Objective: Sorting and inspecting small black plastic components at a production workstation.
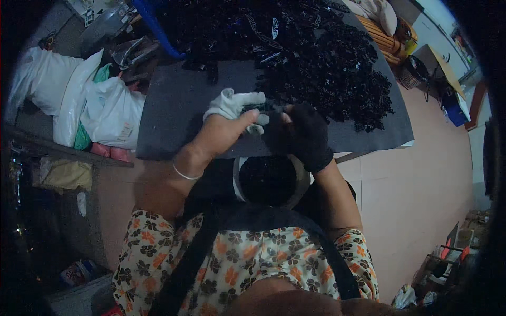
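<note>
My left hand (pixel 227 115), in a whitish glove that leaves the thumb bare, is closed on a small black piece (pixel 268 107) above the table's near edge. The fine shape of that piece is lost in the dark. Facing it from the right, my right hand (pixel 308 129) wears a black glove with bare fingertips. Its thumb and fingers are pinched together close to the piece; what they grip is hidden against the dark background. Beyond both hands, a big heap of small black plastic-looking parts (pixel 337 79) covers much of the grey tabletop (pixel 174 110).
Between my knees sits a round dark container with a pale rim (pixel 238 179). A blue edge (pixel 161 31) borders the heap at the far left. White plastic bags (pixel 113 108) fill a shelf on the left. Bundled orange-brown rods (pixel 382 45) lie beyond the table's right corner.
</note>
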`<state>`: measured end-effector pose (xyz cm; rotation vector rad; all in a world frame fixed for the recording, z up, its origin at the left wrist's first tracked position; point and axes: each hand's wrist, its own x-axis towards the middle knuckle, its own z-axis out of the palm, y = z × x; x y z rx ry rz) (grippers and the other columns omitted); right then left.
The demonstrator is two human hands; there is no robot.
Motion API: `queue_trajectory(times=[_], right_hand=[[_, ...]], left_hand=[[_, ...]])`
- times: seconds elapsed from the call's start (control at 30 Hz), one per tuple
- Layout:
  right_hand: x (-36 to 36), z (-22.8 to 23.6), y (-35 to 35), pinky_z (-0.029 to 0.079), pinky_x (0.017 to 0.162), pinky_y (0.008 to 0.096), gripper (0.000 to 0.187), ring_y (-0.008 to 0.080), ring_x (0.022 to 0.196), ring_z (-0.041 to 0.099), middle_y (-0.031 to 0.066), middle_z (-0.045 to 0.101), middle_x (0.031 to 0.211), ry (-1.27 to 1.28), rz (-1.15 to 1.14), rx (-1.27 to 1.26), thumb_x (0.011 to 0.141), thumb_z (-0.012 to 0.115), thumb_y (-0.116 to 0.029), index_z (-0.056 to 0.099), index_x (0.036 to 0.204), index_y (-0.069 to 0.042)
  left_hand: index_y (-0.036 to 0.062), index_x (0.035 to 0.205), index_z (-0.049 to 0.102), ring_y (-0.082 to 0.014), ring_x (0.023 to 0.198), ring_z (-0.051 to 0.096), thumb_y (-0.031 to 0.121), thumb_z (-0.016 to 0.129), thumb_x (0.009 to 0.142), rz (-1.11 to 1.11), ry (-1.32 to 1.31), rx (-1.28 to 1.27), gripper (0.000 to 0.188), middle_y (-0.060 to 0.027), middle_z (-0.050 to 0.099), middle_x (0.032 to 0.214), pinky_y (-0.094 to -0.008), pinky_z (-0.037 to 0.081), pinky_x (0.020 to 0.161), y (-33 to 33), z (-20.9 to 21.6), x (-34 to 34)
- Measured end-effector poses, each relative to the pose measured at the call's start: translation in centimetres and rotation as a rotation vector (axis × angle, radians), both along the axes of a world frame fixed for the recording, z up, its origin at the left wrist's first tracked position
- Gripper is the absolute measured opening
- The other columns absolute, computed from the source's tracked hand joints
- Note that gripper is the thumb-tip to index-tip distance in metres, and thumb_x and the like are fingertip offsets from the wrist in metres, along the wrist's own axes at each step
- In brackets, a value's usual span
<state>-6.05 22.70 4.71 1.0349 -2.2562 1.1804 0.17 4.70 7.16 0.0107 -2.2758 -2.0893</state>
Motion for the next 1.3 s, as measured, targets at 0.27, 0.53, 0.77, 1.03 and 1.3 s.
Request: queue_trajectory(times=[0.27, 0.53, 0.77, 1.03, 1.3], right_hand=[[2.1, 0.7, -0.8, 0.039, 0.053, 0.0250, 0.015, 0.0092, 0.058, 0.049, 0.0011, 0.053, 0.062, -0.736, 0.073, -0.307, 0.085, 0.054, -0.016, 0.059, 0.080, -0.003], [1.9, -1.6, -0.3, 0.035, 0.049, 0.0218, 0.017, 0.0066, 0.053, 0.045, -0.0011, 0.052, 0.062, -1.068, 0.275, -0.445, 0.086, 0.052, -0.021, 0.057, 0.078, -0.006], [2.7, 1.7, -0.8, 0.040, 0.054, 0.0228, 0.017, 0.0079, 0.059, 0.049, 0.0010, 0.055, 0.070, -0.870, 0.295, -0.276, 0.080, 0.059, -0.019, 0.057, 0.087, -0.003], [1.9, 0.5, 0.8, 0.044, 0.063, 0.0251, 0.022, 0.0092, 0.072, 0.053, 0.0023, 0.057, 0.075, -0.840, 0.465, -0.279, 0.074, 0.068, -0.014, 0.059, 0.092, -0.004], [0.5, 2.2, 1.3, 0.048, 0.065, 0.0354, 0.022, 0.0277, 0.074, 0.060, 0.0139, 0.061, 0.081, -0.118, 0.114, 0.311, 0.073, 0.064, -0.022, 0.063, 0.089, -0.007]], left_hand=[[-0.0037, 0.108, 0.055, -0.0284, 0.091, 0.060, 0.003, 0.057, 0.079, 0.193, 0.483, -0.567, 0.030, -0.0208, 0.059, 0.103, -0.0339, 0.049, 0.076, 2.7, -0.4, 0.9], [0.0019, 0.102, 0.060, -0.0354, 0.102, 0.054, 0.006, 0.060, 0.072, 0.063, 0.570, -0.847, 0.030, -0.0238, 0.052, 0.113, -0.0363, 0.047, 0.084, 3.3, 0.5, 1.8], [0.0004, 0.102, 0.060, -0.0274, 0.091, 0.060, 0.009, 0.059, 0.079, 0.145, 0.509, -0.661, 0.025, -0.0185, 0.061, 0.098, -0.0326, 0.050, 0.075, 1.9, 0.0, 2.1], [-0.0001, 0.103, 0.059, -0.0185, 0.087, 0.060, 0.009, 0.061, 0.081, -0.077, 0.159, -0.333, 0.024, -0.0122, 0.062, 0.097, -0.0301, 0.048, 0.077, 1.1, 1.5, 4.4], [0.0085, 0.099, 0.062, -0.0312, 0.096, 0.056, 0.028, 0.063, 0.078, 0.055, 0.264, -1.226, 0.028, -0.0167, 0.054, 0.113, -0.0378, 0.046, 0.082, -6.6, 2.0, -3.3]])
